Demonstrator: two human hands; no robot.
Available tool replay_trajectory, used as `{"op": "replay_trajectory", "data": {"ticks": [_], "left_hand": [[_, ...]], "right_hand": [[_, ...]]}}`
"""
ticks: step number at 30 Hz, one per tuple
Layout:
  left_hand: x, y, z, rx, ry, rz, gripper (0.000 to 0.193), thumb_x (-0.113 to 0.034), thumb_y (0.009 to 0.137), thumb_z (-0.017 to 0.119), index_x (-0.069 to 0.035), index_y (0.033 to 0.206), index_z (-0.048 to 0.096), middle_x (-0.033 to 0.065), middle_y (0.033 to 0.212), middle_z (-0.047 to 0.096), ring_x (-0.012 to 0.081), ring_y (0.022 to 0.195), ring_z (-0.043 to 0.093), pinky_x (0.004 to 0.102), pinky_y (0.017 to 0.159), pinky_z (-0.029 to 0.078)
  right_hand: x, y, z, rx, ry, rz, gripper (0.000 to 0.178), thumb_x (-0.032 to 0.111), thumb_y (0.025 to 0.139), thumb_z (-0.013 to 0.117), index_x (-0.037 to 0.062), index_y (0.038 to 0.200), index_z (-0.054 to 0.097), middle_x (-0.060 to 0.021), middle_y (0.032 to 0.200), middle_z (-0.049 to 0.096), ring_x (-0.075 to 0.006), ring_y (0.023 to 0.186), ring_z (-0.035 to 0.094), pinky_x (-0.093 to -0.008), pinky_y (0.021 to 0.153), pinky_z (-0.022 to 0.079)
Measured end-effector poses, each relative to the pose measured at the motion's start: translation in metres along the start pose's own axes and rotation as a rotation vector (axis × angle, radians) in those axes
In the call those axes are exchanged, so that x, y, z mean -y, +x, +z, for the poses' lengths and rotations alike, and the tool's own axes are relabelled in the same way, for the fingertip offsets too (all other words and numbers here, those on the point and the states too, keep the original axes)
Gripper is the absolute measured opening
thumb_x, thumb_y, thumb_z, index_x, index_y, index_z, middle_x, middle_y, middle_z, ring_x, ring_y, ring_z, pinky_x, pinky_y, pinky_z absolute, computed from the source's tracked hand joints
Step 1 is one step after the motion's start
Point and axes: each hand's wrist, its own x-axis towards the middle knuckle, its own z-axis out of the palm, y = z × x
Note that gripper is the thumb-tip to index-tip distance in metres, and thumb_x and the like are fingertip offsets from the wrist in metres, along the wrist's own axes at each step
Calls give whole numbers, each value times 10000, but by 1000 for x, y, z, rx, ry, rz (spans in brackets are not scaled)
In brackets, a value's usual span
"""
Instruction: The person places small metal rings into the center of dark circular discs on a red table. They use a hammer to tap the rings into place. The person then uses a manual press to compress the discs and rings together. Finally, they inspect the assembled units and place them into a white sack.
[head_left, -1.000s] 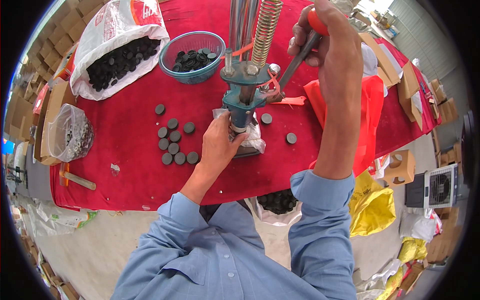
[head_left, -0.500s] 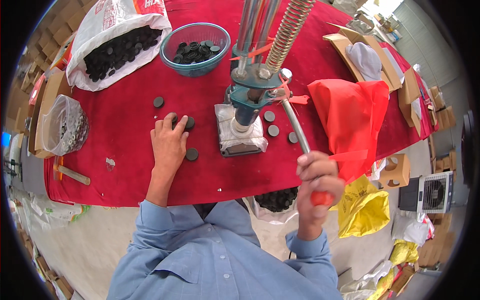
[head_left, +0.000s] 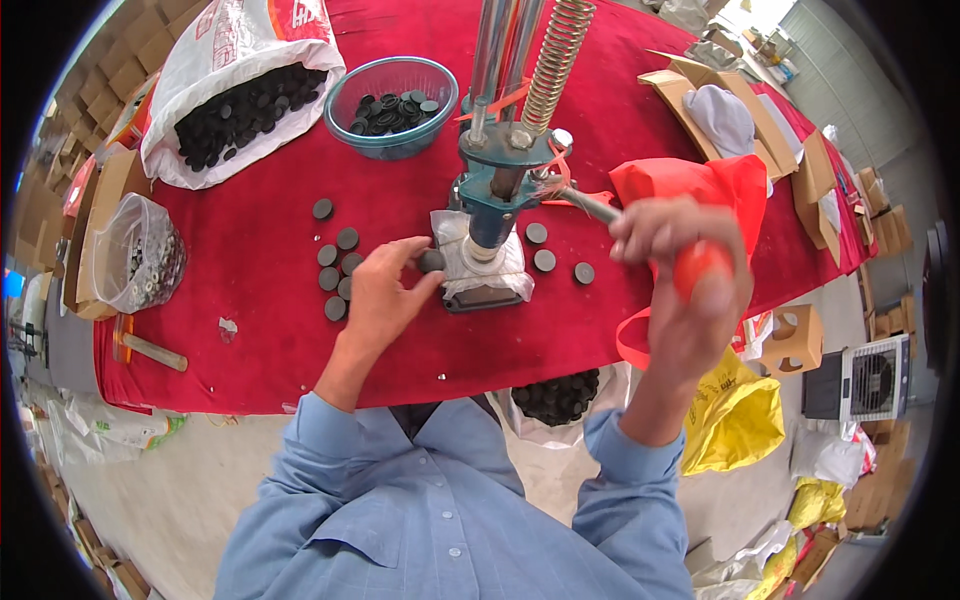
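A worker's left hand [head_left: 385, 292] pinched a black disc [head_left: 431, 261] at the edge of a press's wrapped base [head_left: 462, 262] as the right hand [head_left: 697, 318] gripped its lever [head_left: 590, 205]. On the red surface [head_left: 270, 345], a white sack [head_left: 235, 55] and blue bowl [head_left: 395, 147] held similar discs [head_left: 245, 118]; a clear tub [head_left: 118, 225] held small pieces [head_left: 150, 268].

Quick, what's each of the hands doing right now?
Left hand: holding a black disc between thumb and fingers.
Right hand: closed on the red-knobbed lever of the press.
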Motion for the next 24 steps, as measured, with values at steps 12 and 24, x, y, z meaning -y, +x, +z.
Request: {"op": "replay_trajectory", "data": {"ticks": [12,24], "left_hand": [[-22,17,57,-83,-53,67,711,-168,755,972,-36,1354,613,124,1020,772,237,816,714,357,725,579],[-8,-38,-15,44,255,109,399,-122,829,869,-23,1190,729,123,1186,709,335,1095,648,445,954,535]], "right_hand": [[4,59,7,-43,52,216,432,426,1027,581,8,943,645,-69,779,630,-170,708,634,-334,679,563],[-25,-98,12,-109,110,-54,509,537,1033,648,34,985,585,-180,929,639,-375,1068,658,-478,813,598]]}}
